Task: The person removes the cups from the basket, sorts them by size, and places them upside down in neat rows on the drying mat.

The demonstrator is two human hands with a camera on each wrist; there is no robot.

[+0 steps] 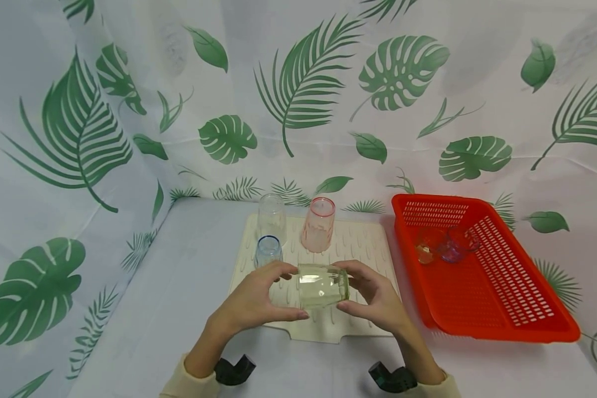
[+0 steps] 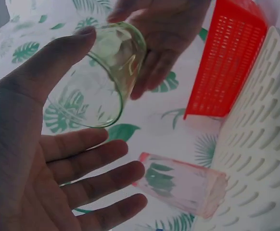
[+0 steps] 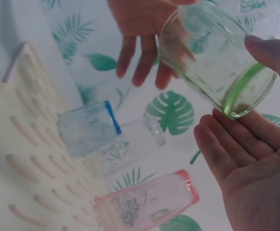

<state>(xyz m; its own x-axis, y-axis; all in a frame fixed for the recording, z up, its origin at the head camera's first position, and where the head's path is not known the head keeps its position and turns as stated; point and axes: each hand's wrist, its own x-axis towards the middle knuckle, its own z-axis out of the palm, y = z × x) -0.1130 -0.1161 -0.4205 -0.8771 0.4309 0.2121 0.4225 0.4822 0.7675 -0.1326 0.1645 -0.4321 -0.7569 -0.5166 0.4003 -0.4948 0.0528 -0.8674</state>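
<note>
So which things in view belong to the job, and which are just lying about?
Likely the job:
green glass, between the hands
clear glass, blue-rimmed glass, red-rimmed glass, on cream mat
red basket, tinted glassware inside

Likely just there:
leaf-print backdrop
pale tabletop

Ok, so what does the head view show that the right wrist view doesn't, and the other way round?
Only the head view: the red basket with small glassware inside, and the black wrist devices.

Only the right wrist view: the right hand with its palm facing the camera.

Both: the pale green glass between that hand and the left hand, the blue-rimmed glass, clear glass, red-rimmed glass, cream mat and leaf-print cloth.
</note>
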